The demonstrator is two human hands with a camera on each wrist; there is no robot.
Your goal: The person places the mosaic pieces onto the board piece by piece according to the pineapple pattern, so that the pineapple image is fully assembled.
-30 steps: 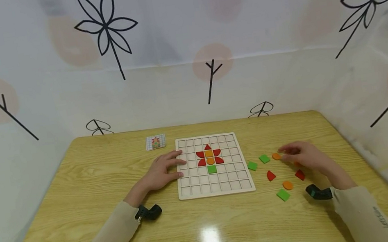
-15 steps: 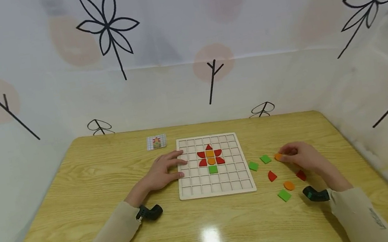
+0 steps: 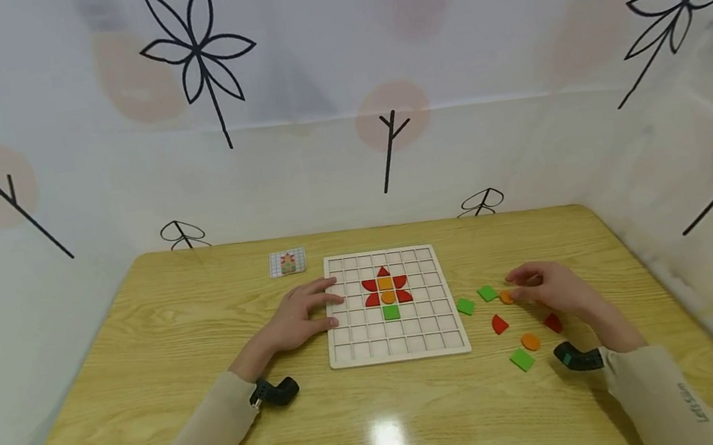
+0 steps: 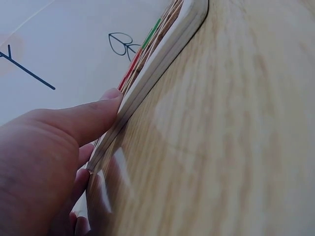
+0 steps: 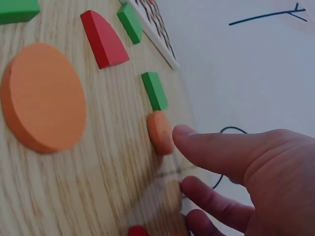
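Observation:
My left hand (image 3: 298,317) rests at the left side of the white gridded board (image 3: 363,343), fingers spread over its edge. Thumb contact with that edge shows in the left wrist view. On the board, red pieces surround an orange square (image 3: 384,284) and an orange disc (image 3: 388,297), with a green square (image 3: 392,312) below. To the right of the board, my right hand (image 3: 550,286) hovers with relaxed fingers by a loose orange disc (image 5: 160,132). That disc lies beside a green tile (image 5: 155,91), the thumb tip just off it.
A small pattern card (image 3: 287,262) lies behind the left hand. Loose around the right hand are red quarter-round pieces (image 3: 499,324), another orange disc (image 3: 531,342) and green tiles (image 3: 522,359). A patterned white cloth (image 3: 309,176) stands behind the wooden table (image 3: 205,312).
My right fingers came onto the orange disc, shifted it slightly left and nearer me beside the green tile, then parted from it. The left hand has stayed on the board's edge.

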